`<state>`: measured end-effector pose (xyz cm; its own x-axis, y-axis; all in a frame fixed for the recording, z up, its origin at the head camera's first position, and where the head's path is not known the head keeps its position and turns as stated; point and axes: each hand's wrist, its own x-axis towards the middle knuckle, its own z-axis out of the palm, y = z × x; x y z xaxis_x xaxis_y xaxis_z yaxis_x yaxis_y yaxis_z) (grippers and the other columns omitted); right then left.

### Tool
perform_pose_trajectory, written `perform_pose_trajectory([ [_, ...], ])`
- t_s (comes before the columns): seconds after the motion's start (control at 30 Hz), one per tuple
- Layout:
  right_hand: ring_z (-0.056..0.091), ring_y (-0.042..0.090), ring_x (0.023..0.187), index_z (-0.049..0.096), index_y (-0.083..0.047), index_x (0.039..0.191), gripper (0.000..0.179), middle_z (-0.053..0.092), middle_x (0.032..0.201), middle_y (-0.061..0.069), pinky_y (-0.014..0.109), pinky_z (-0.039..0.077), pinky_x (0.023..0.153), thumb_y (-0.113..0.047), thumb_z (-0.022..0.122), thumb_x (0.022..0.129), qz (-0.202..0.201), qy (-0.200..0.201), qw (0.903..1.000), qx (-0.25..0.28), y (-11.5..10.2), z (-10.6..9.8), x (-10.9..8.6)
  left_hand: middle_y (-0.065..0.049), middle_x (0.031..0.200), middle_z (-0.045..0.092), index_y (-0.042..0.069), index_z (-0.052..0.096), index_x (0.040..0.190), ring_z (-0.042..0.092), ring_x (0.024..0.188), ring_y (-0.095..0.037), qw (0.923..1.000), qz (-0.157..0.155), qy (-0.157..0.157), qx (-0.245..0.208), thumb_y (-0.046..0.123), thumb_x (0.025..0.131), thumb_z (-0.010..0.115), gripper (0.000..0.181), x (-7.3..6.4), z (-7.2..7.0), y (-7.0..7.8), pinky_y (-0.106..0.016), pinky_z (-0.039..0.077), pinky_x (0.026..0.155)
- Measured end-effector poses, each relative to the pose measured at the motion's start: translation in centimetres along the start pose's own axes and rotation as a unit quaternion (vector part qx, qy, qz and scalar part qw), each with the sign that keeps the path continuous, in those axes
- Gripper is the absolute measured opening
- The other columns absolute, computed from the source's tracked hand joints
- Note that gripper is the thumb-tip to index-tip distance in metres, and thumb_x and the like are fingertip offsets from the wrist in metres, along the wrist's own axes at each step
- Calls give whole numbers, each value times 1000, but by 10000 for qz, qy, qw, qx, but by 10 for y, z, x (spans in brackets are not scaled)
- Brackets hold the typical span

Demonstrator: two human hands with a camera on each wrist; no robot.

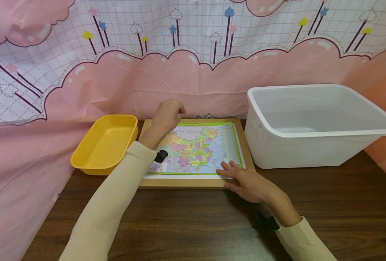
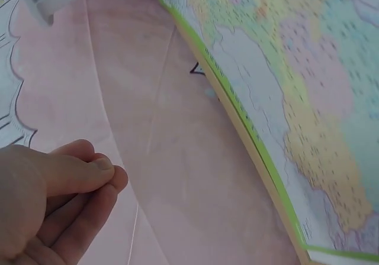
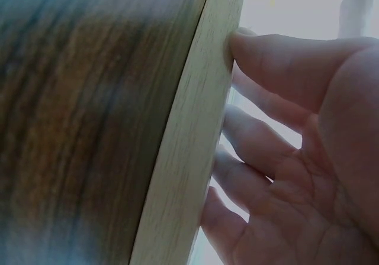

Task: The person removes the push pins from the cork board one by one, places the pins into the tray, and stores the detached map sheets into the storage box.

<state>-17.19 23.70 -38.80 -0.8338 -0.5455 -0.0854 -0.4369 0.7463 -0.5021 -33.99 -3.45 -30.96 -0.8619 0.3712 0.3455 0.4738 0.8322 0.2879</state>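
A colourful printed map [image 1: 193,148] with a green border lies on a light wooden board [image 1: 186,183] with white showing along the front. Above the board's far left part is my left hand [image 1: 167,115], its fingers curled in. In the left wrist view the thumb of that left hand [image 2: 59,194] meets the index fingertip, and nothing shows between them. My right hand [image 1: 249,183] rests with spread fingers on the map's near right corner. From the right wrist view, the thumb [image 3: 266,58] lies at the edge of the wooden board [image 3: 183,129].
To the left of the board stands a yellow plastic tray [image 1: 103,145], partly behind my left sleeve. A large white plastic tub [image 1: 297,152] stands at the right. Behind everything hangs a pink patterned cloth [image 1: 179,83]. All of it is on a dark wooden table [image 1: 179,224].
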Motion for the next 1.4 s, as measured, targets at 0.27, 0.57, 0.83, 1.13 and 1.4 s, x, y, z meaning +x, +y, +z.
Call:
perform_pose_trajectory([
  [0.27, 24, 38, 149, 46, -15, 148, 49, 31, 160, 11, 71, 25, 110, -24, 56, 101, -53, 7, 10000, 30, 0, -1, -2, -9, 107, 74, 8, 77, 102, 65, 99, -26, 9988, -467, 116, -62, 2, 94, 59, 21, -19, -19, -14, -40, 53, 95],
  [0.57, 25, 37, 149, 46, -16, 148, 50, 32, 160, 11, 73, 24, 109, -24, 56, 101, -26, 7, 10000, -7, -1, -1, -2, -13, 105, 74, 4, 76, 102, 64, 95, -29, 9974, -674, 239, -73, -1, 93, 58, 21, -38, -41, -35, -42, 54, 90],
  [0.83, 24, 37, 149, 45, -15, 148, 50, 32, 160, 11, 72, 24, 109, -24, 56, 101, -32, 8, 10000, -34, 0, -1, -2, -18, 101, 74, 0, 77, 100, 61, 85, -32, 9938, -864, 673, 200, 1, 91, 63, 17, -57, -54, -68, -43, 56, 77],
  [1.13, 25, 38, 149, 46, -15, 148, 49, 32, 160, 11, 71, 24, 110, -24, 56, 101, -58, -9, 10000, -40, -1, 0, 0, -19, 97, 75, 0, 78, 96, 65, 85, -35, 9910, -908, 850, 491, -2, 88, 58, 21, -77, -66, -101, -47, 54, 78],
  [1.4, 24, 38, 149, 46, -14, 148, 49, 31, 160, 12, 68, 26, 112, -22, 56, 101, -132, -6, 9999, -1, 0, 0, 0, -21, 93, 74, -2, 77, 91, 65, 85, -40, 9901, -999, 846, 502, -2, 87, 58, 19, -90, -74, -115, -53, 50, 83],
])
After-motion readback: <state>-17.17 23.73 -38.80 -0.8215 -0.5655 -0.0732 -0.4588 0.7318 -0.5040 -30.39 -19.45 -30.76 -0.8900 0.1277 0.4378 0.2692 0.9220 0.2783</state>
